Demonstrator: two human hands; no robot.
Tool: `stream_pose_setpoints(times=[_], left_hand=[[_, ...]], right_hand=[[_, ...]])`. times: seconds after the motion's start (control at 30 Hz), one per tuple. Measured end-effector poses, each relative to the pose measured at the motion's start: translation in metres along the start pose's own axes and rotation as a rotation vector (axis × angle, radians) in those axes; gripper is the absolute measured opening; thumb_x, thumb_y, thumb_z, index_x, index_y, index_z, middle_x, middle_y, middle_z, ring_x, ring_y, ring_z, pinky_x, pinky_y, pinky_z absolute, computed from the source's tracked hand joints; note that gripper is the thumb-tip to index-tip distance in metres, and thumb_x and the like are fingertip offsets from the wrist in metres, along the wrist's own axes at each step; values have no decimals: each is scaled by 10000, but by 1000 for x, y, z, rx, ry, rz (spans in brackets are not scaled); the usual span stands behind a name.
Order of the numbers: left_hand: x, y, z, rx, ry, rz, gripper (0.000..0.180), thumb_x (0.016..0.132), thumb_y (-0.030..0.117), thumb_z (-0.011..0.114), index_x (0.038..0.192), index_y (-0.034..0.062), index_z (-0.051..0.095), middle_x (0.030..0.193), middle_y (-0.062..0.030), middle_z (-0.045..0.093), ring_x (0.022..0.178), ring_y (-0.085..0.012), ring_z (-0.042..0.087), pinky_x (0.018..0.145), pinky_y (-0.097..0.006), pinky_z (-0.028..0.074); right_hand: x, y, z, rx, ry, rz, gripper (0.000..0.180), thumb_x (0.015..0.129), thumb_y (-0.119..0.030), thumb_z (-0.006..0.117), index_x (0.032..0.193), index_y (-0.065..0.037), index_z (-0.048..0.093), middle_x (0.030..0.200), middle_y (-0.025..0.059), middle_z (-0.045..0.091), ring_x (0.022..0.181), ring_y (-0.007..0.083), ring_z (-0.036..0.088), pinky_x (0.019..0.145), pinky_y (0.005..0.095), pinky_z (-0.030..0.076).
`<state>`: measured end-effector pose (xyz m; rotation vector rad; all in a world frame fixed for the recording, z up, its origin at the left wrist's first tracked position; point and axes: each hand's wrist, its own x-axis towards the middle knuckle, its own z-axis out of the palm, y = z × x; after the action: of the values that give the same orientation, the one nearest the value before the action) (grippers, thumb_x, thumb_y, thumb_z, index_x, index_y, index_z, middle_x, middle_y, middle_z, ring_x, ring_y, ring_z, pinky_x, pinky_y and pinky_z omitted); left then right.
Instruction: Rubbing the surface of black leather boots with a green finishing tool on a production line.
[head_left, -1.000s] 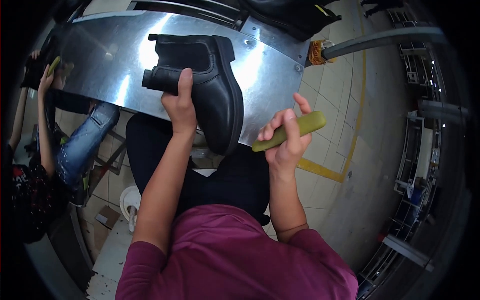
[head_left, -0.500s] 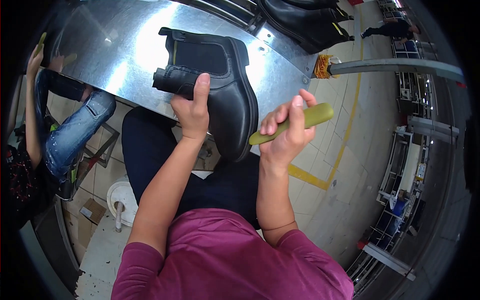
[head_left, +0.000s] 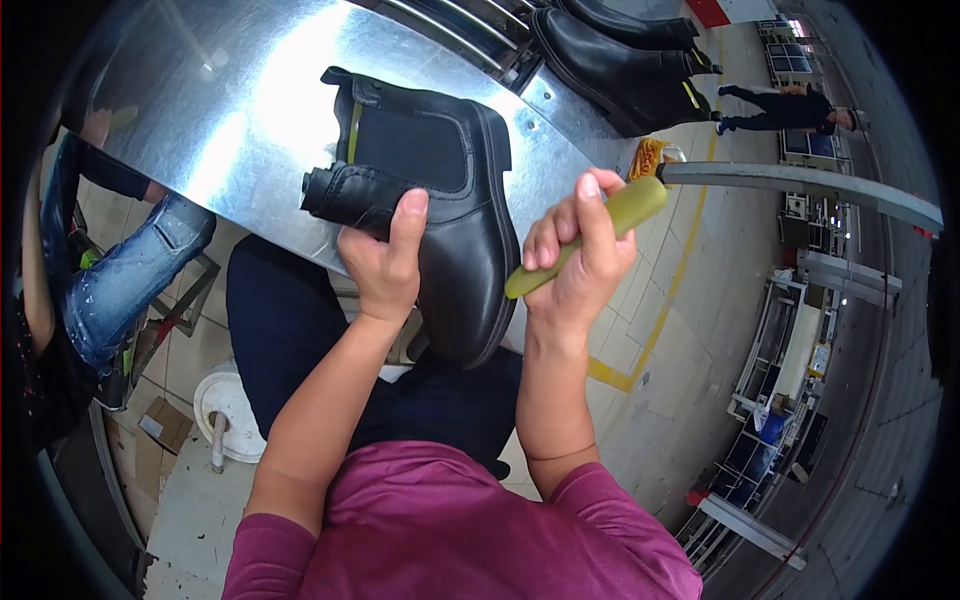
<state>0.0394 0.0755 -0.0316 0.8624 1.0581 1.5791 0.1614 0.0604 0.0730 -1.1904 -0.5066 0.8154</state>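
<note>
A black ankle boot (head_left: 462, 235) with a dark elastic side panel lies on its side, its shaft over the metal table (head_left: 235, 110) and its toe past the near edge, above my lap. My left hand (head_left: 385, 265) grips its ankle part, thumb on top and the other fingers hidden beneath. In my right hand (head_left: 580, 245) is a smooth olive-green oblong bar (head_left: 635, 207), held with the fingers wrapped round it. The bar's lower tip is at the sole edge near the boot's toe; I cannot tell whether it touches.
Several black boots (head_left: 600, 70) lie on a rack beyond the table. A grey metal bar (head_left: 800, 175) reaches out at right, near an orange-yellow bundle (head_left: 652, 157). A co-worker's leg in jeans (head_left: 145, 280) is at left, and a white bucket lid (head_left: 235, 420) lies below. Another person (head_left: 785, 108) stands far off.
The whole view has shifted a little, so boot and hands appear lower. Both grips stay the same, with the bar's tip still close to the boot's edge.
</note>
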Motion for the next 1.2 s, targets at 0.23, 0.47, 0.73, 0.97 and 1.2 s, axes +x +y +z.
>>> stream_pose_setpoints(times=[0.23,0.47,0.73,0.97,1.2], left_hand=[[-1,0,-3,63,-48,4,246,958,221,696,1005,-20,683,943,-58,691,864,-161,629,809,-320,481],[-3,0,-7,94,-40,11,214,934,199,725,946,-13,695,877,-59,704,785,-168,648,749,-320,501],[-2,1,-1,66,-1,19,224,934,199,721,964,-22,695,894,-62,710,799,-170,649,760,-323,504],[-3,1,2,39,2,28,256,941,236,728,958,-18,696,869,-48,699,799,-154,643,759,-314,498],[-3,-1,-4,94,-59,-20,293,992,225,653,1046,-60,693,990,-64,704,912,-149,636,838,-306,485]], right_hand=[[72,29,41,-70,-85,-20,196,949,-154,689,1022,-55,536,648,3,452,412,96,432,361,261,369],[108,39,70,-184,-212,-154,177,934,-132,696,988,-53,547,630,-12,465,402,85,422,361,260,366],[134,49,80,-17,-388,-148,183,980,-138,674,1099,-97,541,633,-12,467,437,107,433,402,269,411],[108,37,44,143,-573,-112,162,982,-192,685,970,-81,568,620,9,435,457,126,445,429,291,404],[78,32,11,230,-598,25,223,1042,-294,588,925,-108,547,592,-9,395,426,105,398,409,268,352]])
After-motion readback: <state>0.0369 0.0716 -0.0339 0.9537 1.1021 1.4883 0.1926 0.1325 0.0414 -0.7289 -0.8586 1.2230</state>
